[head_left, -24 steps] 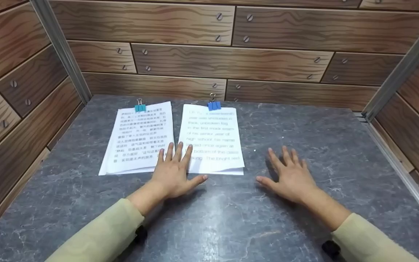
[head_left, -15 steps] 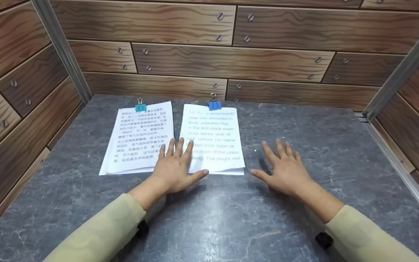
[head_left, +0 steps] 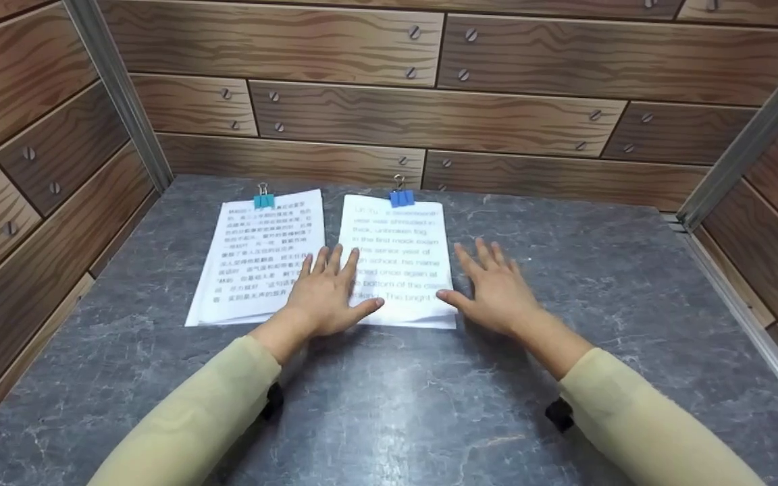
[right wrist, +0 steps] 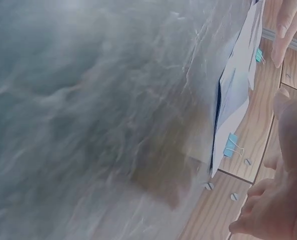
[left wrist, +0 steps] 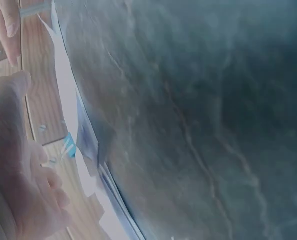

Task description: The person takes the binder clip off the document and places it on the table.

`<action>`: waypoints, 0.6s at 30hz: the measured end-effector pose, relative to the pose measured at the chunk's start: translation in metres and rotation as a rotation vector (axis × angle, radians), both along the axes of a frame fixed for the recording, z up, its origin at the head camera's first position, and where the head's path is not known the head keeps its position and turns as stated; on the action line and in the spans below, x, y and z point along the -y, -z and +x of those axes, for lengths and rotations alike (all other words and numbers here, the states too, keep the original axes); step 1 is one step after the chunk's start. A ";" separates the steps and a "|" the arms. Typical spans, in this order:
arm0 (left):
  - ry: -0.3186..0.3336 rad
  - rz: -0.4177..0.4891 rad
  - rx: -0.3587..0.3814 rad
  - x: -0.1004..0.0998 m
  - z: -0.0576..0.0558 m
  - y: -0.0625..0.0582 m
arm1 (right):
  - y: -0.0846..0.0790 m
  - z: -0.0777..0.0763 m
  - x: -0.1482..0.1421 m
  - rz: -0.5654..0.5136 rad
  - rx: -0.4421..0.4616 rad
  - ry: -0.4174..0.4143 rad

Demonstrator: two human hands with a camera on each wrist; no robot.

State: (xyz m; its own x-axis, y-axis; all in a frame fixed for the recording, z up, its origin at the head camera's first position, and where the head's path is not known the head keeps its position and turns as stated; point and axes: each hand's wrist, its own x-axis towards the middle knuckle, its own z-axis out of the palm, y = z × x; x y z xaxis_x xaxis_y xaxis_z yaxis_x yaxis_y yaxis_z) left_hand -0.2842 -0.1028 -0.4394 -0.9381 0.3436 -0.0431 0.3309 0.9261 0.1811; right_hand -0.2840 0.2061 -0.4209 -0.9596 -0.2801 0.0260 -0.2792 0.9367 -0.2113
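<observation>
Right hand (head_left: pixel 497 293) moved in to near edge of English stack (head_left: pixel 399 250) | both hands spread, gripping nothing; left hand (head_left: pixel 325 297) overlaps Chinese stack (head_left: pixel 261 256) too | stacks on table (head_left: pixel 389 412) | we could drag both if left hand presses; top-only clips (head_left: pixel 402 198) may let bottoms fan

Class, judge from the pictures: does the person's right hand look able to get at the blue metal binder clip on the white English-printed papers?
Probably yes: the right hand holds nothing at the right edge of the white English-printed papers, and nothing stands between it and the blue metal binder clip at their far edge.
</observation>
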 end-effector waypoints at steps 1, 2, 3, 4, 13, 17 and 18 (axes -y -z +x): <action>0.000 0.002 0.002 0.000 -0.001 0.000 | 0.001 -0.002 0.002 -0.004 -0.001 -0.007; 0.001 0.001 0.002 0.001 -0.003 0.001 | 0.002 -0.005 0.004 -0.007 -0.003 -0.015; 0.001 0.002 0.003 0.001 -0.004 0.002 | 0.003 -0.007 0.007 -0.014 -0.004 -0.023; 0.000 -0.006 0.008 0.002 -0.005 0.002 | 0.004 -0.009 0.009 -0.017 -0.006 -0.031; 0.021 -0.086 0.048 0.004 -0.012 0.009 | 0.019 -0.021 0.021 -0.015 0.073 -0.117; 0.032 -0.100 0.067 0.005 -0.013 0.012 | 0.025 -0.023 0.021 0.034 0.188 -0.163; 0.034 -0.098 0.068 0.005 -0.013 0.012 | 0.026 -0.023 0.021 0.046 0.208 -0.170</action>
State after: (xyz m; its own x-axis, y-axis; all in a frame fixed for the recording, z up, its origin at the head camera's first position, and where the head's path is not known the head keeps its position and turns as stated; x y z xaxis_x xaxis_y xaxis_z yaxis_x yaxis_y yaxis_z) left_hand -0.2974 -0.1083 -0.4515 -0.9197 0.3664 -0.1413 0.3527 0.9289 0.1130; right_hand -0.3071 0.1851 -0.4469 -0.8821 -0.4340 -0.1834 -0.3883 0.8901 -0.2387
